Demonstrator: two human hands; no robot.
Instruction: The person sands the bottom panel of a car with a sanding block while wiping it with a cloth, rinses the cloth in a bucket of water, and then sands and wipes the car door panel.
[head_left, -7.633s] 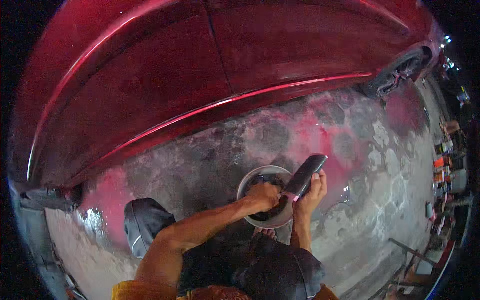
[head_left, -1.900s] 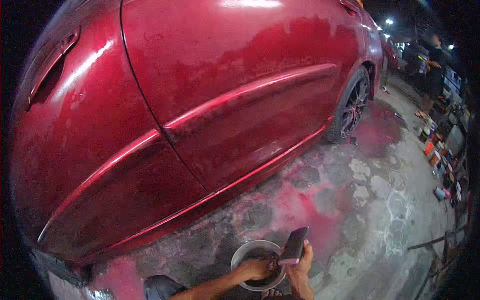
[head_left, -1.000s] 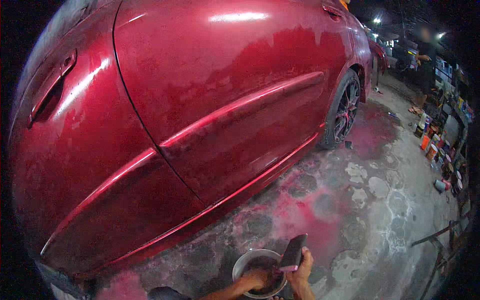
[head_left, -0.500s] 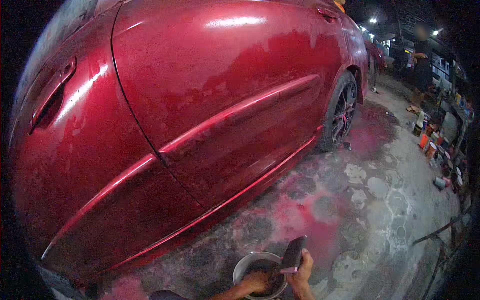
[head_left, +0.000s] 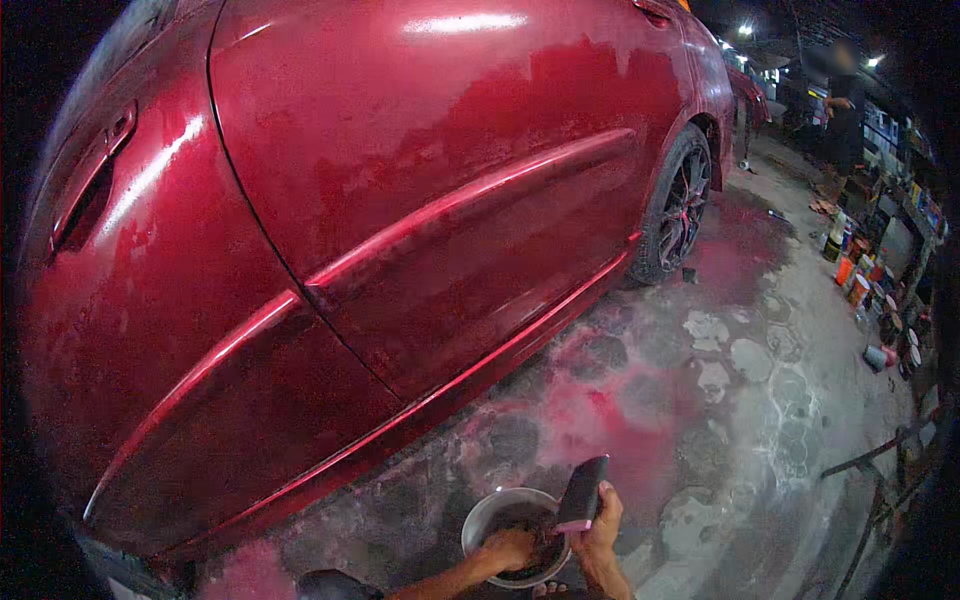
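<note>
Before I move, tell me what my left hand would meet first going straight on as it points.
Your left hand points rightward inside the bowl, so it would probably meet the bowl's right inner wall first; depth is unclear, and the bottom could come sooner.

Orange containers (head_left: 857, 293) stood on the floor (head_left: 740, 450) at the right. Beyond them stood a person (head_left: 845, 125) in dark clothes

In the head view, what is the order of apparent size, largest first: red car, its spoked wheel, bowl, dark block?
1. Red car
2. Spoked wheel and bowl: too alike to rank
3. Dark block
</note>
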